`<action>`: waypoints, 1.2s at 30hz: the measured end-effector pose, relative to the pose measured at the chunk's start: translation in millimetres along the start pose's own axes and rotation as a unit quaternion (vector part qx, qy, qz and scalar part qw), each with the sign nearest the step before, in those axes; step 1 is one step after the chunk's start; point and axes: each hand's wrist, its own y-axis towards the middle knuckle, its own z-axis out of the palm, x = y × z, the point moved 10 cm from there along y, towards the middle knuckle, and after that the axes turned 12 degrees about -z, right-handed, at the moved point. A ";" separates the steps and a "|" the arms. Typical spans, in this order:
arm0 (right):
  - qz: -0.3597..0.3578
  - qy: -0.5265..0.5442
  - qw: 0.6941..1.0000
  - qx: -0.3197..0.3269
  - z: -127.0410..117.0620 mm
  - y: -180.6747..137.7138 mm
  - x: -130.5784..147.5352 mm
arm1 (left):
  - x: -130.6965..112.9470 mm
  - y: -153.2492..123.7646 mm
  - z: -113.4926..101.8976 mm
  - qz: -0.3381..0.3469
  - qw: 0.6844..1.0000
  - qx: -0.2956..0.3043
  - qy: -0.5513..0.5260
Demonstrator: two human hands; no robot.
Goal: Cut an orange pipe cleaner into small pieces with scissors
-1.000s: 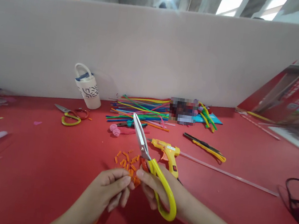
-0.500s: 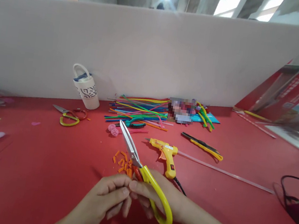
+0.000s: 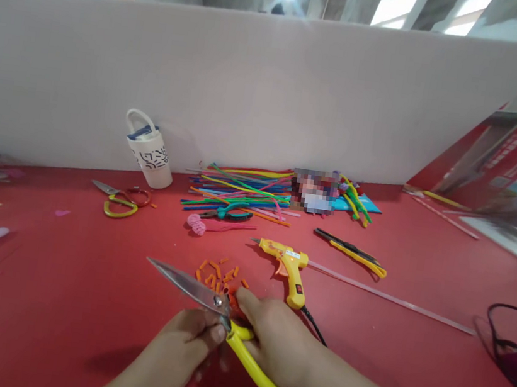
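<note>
"Checking the right hand (image 3: pixel 284 343) first: how is its grip?"

"Clamped on the scissors (image 3: pixel 218 302), fingers around the handles. The blades look together and point off to the left, above the surface (image 3: pixel 83 297)."

"And the left hand (image 3: pixel 186 343)?"

"Thumb and fingers are bunched close together, right by the pivot. The fingertips are partly blurred and anything between them is hidden, so I cannot tell whether that grip holds something."

"How would you handle the scissors well from this pose?"

"I'd mind the left fingertips most. They sit very near the metal, so I'd want them back from both edges before the blades part. A slow squeeze close to the pivot should give more force and control than a snip at the tip."

"What about the orange bits (image 3: pixel 216 270)?"

"They lie loose on the surface, just beyond the hands, some close to the blades in view. They look light enough to scatter, so I'd hold the knuckles clear of them and turn the wrist rather than sweep the whole arm."

"Anything to watch nearby?"

"The glue gun (image 3: pixel 295 268), lying near the right hand. Its cord (image 3: pixel 314 323) passes behind that forearm, so a careless pull could drag it. Whether the nozzle is hot, I can't tell; I'd treat it as hot."
</note>
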 end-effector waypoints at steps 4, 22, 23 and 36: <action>0.000 0.032 0.999 -0.001 1.8 0.4 -3.8 | 2.8 2.5 9.0 -0.011 0.999 0.051 0.004; 0.004 0.099 0.995 -0.018 -4.2 0.0 -10.3 | 11.1 7.2 11.2 -0.064 0.995 0.076 -0.005; 0.004 0.102 0.995 -0.017 -3.9 0.0 -10.0 | 11.0 7.5 10.9 -0.065 0.995 0.072 -0.004; 0.012 0.165 0.986 -0.029 -8.0 -1.6 -10.2 | 0.1 5.9 1.2 -0.023 0.998 0.054 -0.024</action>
